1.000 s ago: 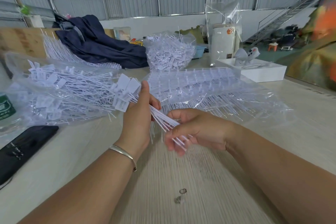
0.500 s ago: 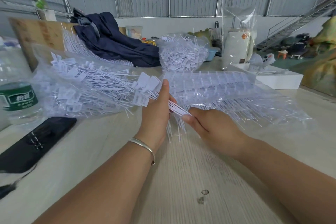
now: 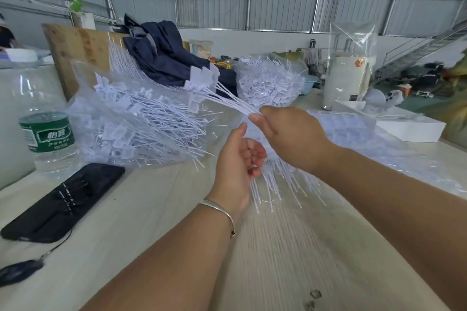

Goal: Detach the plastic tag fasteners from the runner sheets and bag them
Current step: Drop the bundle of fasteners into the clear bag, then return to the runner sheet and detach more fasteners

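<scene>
Left of the left hand [image 3: 236, 159], a clear bag [image 3: 131, 129] of loose fasteners lies on the bench [image 3: 151, 222]. The left hand hangs empty, fingers loosely curled. Just above it, the right hand [image 3: 290, 136] pinches a bundle of fasteners [image 3: 214, 91] by the tails, tag ends fanning up-left. Runner sheets [image 3: 353, 134] lie under and right of the right hand.

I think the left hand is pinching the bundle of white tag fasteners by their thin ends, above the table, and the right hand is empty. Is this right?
Not quite: the hands are swapped. In the head view the right hand pinches the bundle of white tag fasteners by their thin ends, above the table. The left hand, with the bracelet, is empty, fingers loosely curled.
</scene>
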A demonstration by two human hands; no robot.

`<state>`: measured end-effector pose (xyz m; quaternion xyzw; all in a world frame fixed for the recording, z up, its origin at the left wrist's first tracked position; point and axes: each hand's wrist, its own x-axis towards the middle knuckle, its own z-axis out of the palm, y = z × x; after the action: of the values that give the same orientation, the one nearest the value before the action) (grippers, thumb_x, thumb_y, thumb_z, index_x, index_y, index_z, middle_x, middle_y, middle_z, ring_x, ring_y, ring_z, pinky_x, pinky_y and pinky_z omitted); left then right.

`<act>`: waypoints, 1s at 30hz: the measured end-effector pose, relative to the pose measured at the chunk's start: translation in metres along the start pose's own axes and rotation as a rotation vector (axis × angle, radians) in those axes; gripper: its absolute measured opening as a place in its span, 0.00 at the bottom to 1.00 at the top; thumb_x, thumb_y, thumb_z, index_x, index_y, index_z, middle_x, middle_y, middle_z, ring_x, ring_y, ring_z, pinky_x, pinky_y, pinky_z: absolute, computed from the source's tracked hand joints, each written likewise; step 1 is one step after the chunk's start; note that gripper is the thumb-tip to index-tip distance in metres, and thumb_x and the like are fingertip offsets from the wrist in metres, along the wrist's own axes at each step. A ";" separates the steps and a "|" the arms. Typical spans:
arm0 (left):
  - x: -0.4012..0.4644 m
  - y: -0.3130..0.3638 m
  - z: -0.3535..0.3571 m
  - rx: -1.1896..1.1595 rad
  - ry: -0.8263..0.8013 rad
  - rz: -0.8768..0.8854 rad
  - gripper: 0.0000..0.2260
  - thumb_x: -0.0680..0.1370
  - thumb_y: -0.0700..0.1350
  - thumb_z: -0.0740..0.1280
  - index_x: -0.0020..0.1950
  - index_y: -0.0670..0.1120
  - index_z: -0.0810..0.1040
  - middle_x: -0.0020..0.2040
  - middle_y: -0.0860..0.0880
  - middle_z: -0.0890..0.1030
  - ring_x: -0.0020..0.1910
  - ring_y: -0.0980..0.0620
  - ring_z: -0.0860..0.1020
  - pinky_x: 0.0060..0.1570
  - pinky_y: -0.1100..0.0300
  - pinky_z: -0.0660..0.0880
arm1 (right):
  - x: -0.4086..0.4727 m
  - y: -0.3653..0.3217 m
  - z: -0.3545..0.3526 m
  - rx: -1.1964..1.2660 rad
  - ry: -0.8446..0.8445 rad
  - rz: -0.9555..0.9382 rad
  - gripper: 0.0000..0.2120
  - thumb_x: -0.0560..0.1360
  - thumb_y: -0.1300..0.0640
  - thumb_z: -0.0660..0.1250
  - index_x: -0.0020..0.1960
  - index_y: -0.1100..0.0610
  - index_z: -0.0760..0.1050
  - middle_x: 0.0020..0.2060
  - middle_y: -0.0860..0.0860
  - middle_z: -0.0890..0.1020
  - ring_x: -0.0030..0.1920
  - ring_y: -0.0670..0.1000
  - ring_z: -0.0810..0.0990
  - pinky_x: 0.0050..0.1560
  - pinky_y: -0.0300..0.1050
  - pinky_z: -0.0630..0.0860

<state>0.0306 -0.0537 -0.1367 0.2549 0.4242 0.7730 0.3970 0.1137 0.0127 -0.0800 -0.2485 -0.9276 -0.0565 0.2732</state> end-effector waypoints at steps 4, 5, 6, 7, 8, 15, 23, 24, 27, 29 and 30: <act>0.009 0.003 -0.009 -0.056 0.131 0.052 0.20 0.81 0.49 0.59 0.28 0.47 0.69 0.23 0.52 0.72 0.22 0.55 0.65 0.20 0.66 0.59 | 0.038 -0.032 0.019 0.027 0.040 -0.031 0.16 0.84 0.47 0.50 0.45 0.55 0.67 0.31 0.50 0.68 0.39 0.55 0.71 0.37 0.46 0.62; 0.012 0.003 -0.013 -0.079 0.173 0.060 0.20 0.81 0.47 0.58 0.28 0.48 0.69 0.22 0.52 0.71 0.21 0.55 0.65 0.20 0.66 0.59 | 0.046 -0.040 0.025 0.041 0.086 -0.022 0.16 0.84 0.47 0.50 0.44 0.55 0.66 0.30 0.48 0.66 0.38 0.55 0.70 0.36 0.46 0.61; 0.014 0.004 -0.016 -0.105 0.214 0.064 0.19 0.80 0.46 0.58 0.29 0.48 0.68 0.22 0.52 0.70 0.20 0.55 0.64 0.20 0.66 0.59 | 0.054 -0.048 0.031 0.049 0.138 -0.008 0.15 0.84 0.48 0.50 0.46 0.56 0.67 0.30 0.48 0.66 0.37 0.55 0.70 0.34 0.46 0.61; 0.015 0.005 -0.020 -0.135 0.255 0.071 0.18 0.80 0.46 0.58 0.30 0.47 0.67 0.22 0.52 0.70 0.20 0.55 0.64 0.21 0.66 0.59 | 0.062 -0.056 0.037 0.063 0.183 0.012 0.15 0.84 0.49 0.51 0.48 0.57 0.69 0.31 0.48 0.67 0.37 0.55 0.71 0.34 0.46 0.61; 0.017 0.006 -0.024 -0.170 0.297 0.080 0.18 0.80 0.45 0.59 0.29 0.47 0.67 0.22 0.52 0.69 0.20 0.55 0.64 0.21 0.65 0.58 | 0.070 -0.063 0.043 0.089 0.209 0.037 0.16 0.85 0.49 0.51 0.51 0.59 0.71 0.32 0.50 0.71 0.37 0.55 0.71 0.35 0.46 0.62; 0.022 0.006 -0.038 -0.383 0.463 0.033 0.14 0.77 0.41 0.58 0.31 0.48 0.69 0.26 0.50 0.70 0.27 0.54 0.68 0.28 0.62 0.64 | 0.101 -0.096 0.078 -0.093 -0.323 -0.171 0.14 0.84 0.50 0.50 0.58 0.54 0.71 0.51 0.51 0.77 0.46 0.52 0.71 0.42 0.47 0.65; 0.020 0.011 -0.040 -0.309 0.477 0.073 0.15 0.82 0.42 0.56 0.36 0.49 0.68 0.25 0.53 0.73 0.25 0.58 0.72 0.25 0.65 0.69 | 0.110 -0.107 0.082 -0.066 -0.342 -0.107 0.13 0.79 0.60 0.55 0.64 0.59 0.64 0.39 0.51 0.70 0.42 0.56 0.71 0.38 0.47 0.64; 0.020 0.011 -0.039 -0.358 0.463 0.060 0.14 0.80 0.43 0.57 0.35 0.49 0.69 0.27 0.52 0.72 0.26 0.56 0.71 0.26 0.64 0.67 | 0.108 -0.105 0.082 -0.031 -0.357 -0.093 0.14 0.79 0.60 0.55 0.64 0.59 0.64 0.43 0.52 0.70 0.47 0.58 0.72 0.42 0.49 0.65; 0.021 0.007 -0.037 -0.259 0.443 0.070 0.15 0.78 0.45 0.58 0.30 0.49 0.70 0.25 0.52 0.72 0.24 0.55 0.66 0.26 0.63 0.60 | 0.104 -0.092 0.076 0.127 -0.384 -0.049 0.18 0.78 0.58 0.58 0.68 0.57 0.63 0.59 0.56 0.70 0.58 0.60 0.73 0.54 0.51 0.69; 0.022 0.004 -0.034 -0.167 0.421 0.096 0.16 0.77 0.45 0.57 0.29 0.47 0.69 0.24 0.51 0.72 0.23 0.55 0.65 0.24 0.64 0.59 | 0.100 -0.079 0.070 0.204 -0.341 -0.043 0.20 0.78 0.56 0.60 0.69 0.56 0.64 0.63 0.57 0.69 0.61 0.59 0.72 0.60 0.53 0.71; 0.022 0.004 -0.032 -0.129 0.407 0.114 0.15 0.78 0.44 0.57 0.30 0.46 0.69 0.25 0.50 0.72 0.24 0.55 0.65 0.22 0.64 0.59 | 0.096 -0.073 0.066 0.230 -0.303 -0.050 0.20 0.77 0.57 0.60 0.69 0.56 0.65 0.64 0.57 0.69 0.61 0.59 0.72 0.61 0.54 0.71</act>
<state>-0.0069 -0.0512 -0.1483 0.0912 0.4301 0.8553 0.2741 -0.0234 0.0068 -0.0820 -0.1981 -0.9644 0.0811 0.1555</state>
